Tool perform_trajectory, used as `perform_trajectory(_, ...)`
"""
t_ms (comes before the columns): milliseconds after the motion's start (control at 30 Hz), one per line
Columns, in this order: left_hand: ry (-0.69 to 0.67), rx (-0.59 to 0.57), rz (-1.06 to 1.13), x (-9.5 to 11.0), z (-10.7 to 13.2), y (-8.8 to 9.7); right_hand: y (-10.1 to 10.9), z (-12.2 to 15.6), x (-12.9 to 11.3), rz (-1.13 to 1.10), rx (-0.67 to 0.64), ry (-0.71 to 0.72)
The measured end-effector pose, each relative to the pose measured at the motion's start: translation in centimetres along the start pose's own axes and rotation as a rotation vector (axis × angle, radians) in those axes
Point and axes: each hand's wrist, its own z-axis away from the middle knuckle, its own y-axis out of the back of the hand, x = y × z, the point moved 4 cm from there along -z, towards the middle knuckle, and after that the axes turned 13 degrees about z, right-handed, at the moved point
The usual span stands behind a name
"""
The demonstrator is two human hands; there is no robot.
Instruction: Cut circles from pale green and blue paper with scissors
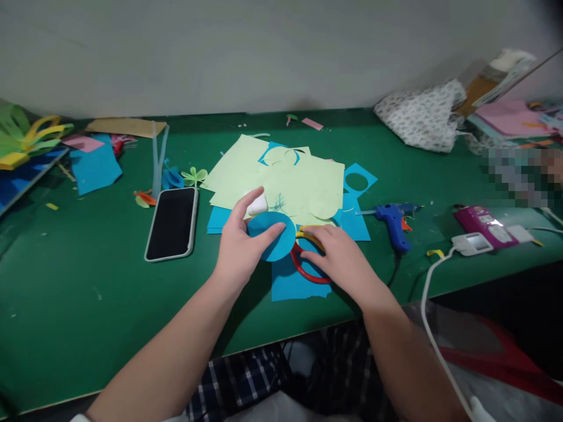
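Note:
My left hand [240, 246] pinches a blue paper circle [275, 234] between thumb and fingers, just above the green table [88, 293]. My right hand [341, 258] lies palm down on red-and-yellow-handled scissors [308, 266], fingers curled over the handles; the scissors rest on a blue paper sheet [294, 284]. Behind the circle lie pale green sheets [290, 181] with round holes cut out, stacked on more blue paper. A small white object [258, 205] sits by my left thumb.
A black phone [172, 223] lies face up at the left. A blue glue gun [394, 220] lies to the right, then a pink packet [481, 223] and a white charger with cable [470, 243]. Paper scraps and coloured crafts crowd the left edge; a patterned cloth [422, 117] sits far right.

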Motion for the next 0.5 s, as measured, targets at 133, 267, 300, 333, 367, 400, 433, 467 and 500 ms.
perform_trajectory(133,-0.017,-0.027,0.000,-0.1,0.0,-0.2,0.1,0.2,-0.3,-0.002,-0.055,0.021)
perform_trajectory(267,-0.032,-0.058,0.012,0.1,0.2,-0.3,-0.2,0.4,-0.2,-0.080,-0.072,-0.044)
perform_trajectory(300,-0.044,-0.074,0.017,0.2,0.3,-0.3,-0.2,0.5,0.0,-0.132,-0.062,-0.070)
perform_trajectory(333,-0.065,-0.091,0.023,0.5,0.4,-0.3,-0.2,0.6,0.2,-0.201,-0.045,-0.089)
perform_trajectory(367,-0.092,-0.108,0.029,0.7,0.5,-0.3,-0.1,0.7,0.5,-0.287,-0.023,-0.099)
perform_trajectory(400,-0.126,-0.121,0.036,1.0,0.7,-0.3,0.0,0.8,0.7,-0.383,0.005,-0.099)
perform_trajectory(433,-0.161,-0.127,0.043,1.3,0.8,-0.2,0.3,0.9,0.9,-0.482,0.035,-0.100)
perform_trajectory(467,-0.192,-0.126,0.047,1.5,0.9,-0.1,0.6,1.0,1.1,-0.575,0.059,-0.107)
perform_trajectory(500,-0.217,-0.121,0.047,1.7,1.0,0.0,0.9,1.0,1.3,-0.656,0.071,-0.118)
